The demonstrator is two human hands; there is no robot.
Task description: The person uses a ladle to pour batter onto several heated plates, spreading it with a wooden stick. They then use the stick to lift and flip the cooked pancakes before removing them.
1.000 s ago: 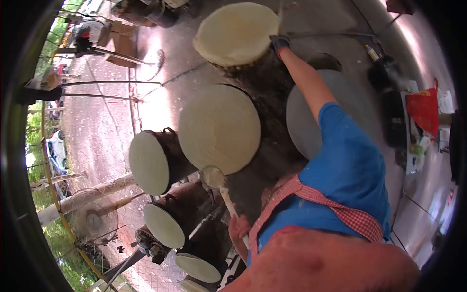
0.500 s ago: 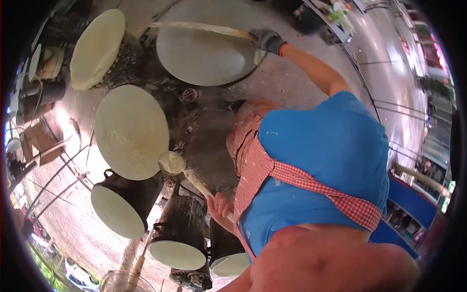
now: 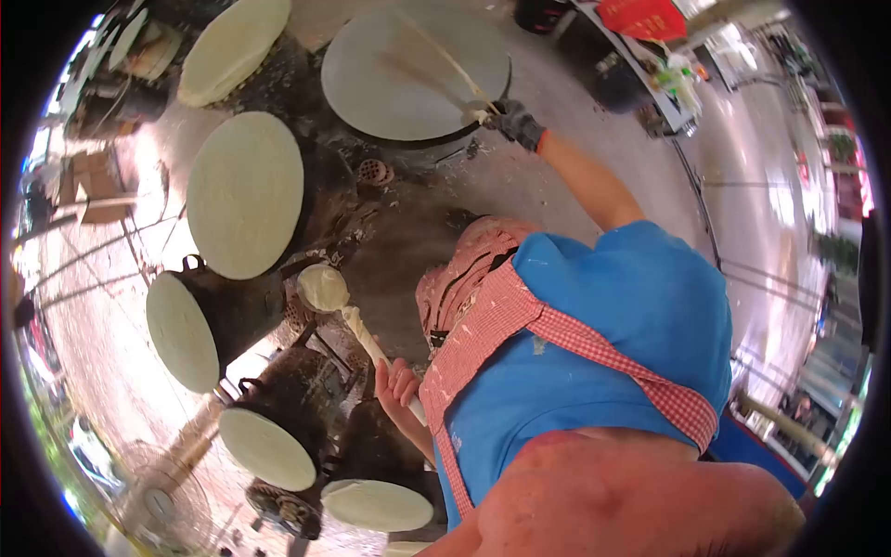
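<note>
My left hand (image 3: 399, 382), bare, is closed around the handle of a ladle (image 3: 324, 288), whose bowl is coated with pale batter. My right hand (image 3: 516, 125), in a dark grey glove, grips one end of a long thin stick (image 3: 440, 54) at the rim of a large round grey griddle (image 3: 390, 88). The stick reaches diagonally over the griddle, and a pale lump shows beside the gloved fingers. Left of the ladle, a large round griddle (image 3: 245, 195) is covered by a pale layer.
More pale-covered rounds stand at the upper left (image 3: 235, 51), left (image 3: 182, 331) and bottom (image 3: 267, 449), (image 3: 377, 505), some on dark drum-like bases. A perforated block (image 3: 373, 172) lies on the floor. A wire fan (image 3: 160, 504) is at lower left, a side table (image 3: 640, 70) at upper right.
The whole view has shifted. The stick has swung from nearly level to a steeper diagonal over the grey griddle. My left hand still holds the ladle.
</note>
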